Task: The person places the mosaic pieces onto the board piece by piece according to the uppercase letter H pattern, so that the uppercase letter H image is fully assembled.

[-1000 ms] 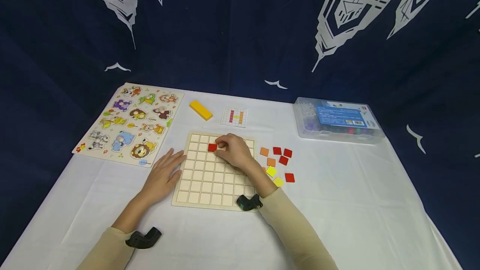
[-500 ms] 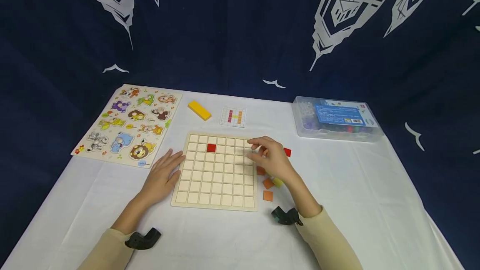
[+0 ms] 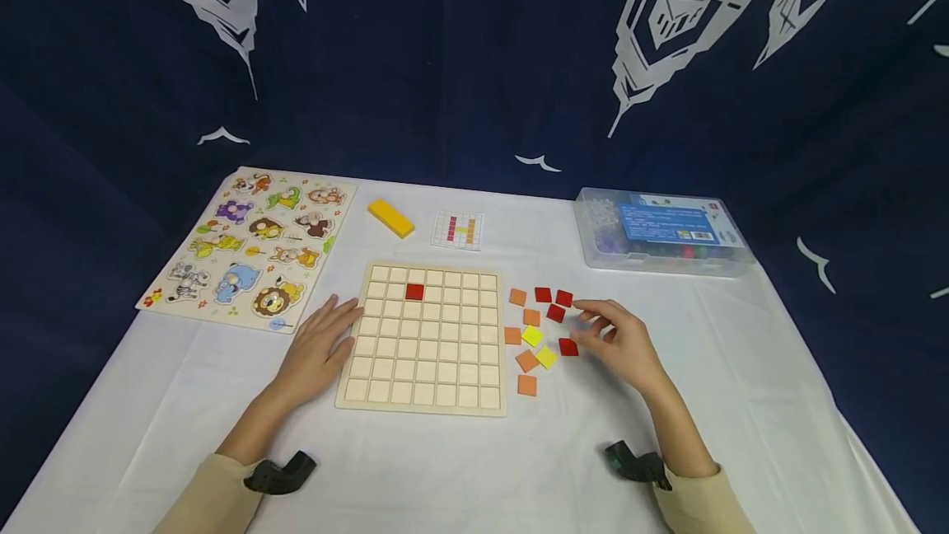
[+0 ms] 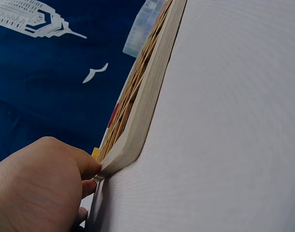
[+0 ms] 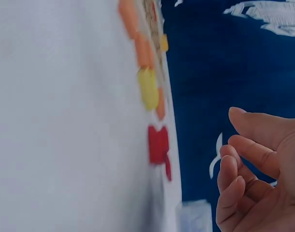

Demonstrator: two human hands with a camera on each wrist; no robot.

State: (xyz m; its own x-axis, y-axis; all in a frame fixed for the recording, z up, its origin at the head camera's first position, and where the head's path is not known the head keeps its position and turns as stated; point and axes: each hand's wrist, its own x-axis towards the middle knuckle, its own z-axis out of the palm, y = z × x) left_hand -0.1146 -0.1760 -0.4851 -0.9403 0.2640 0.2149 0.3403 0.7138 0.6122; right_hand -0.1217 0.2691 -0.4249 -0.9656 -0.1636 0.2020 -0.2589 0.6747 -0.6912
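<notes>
A wooden grid board [image 3: 420,412] lies flat on the white table, with one red tile [image 3: 414,292] in an upper square. My left hand [image 3: 317,355] rests against the board's left edge, fingers extended; the left wrist view has its fingertips touching the board's corner. Right of the board, my right hand [image 3: 621,344] hovers beside several loose red tiles [image 3: 555,313], its thumb and forefinger apart and nothing between them. The right wrist view shows its other fingers loosely bent. Several orange tiles [image 3: 527,386] and two yellow tiles [image 3: 545,358] lie between this hand and the board.
Behind the board are a yellow block [image 3: 390,217] and a small pattern card [image 3: 457,230]. An animal puzzle board [image 3: 255,250] lies at the left. At the back right stands a clear plastic case [image 3: 660,233] with a blue label. A dark curtain hangs behind the table.
The right hand has drawn back from the board to the right, over to the loose red tiles, leaving the red tile in its square. The left hand has stayed at the board's edge.
</notes>
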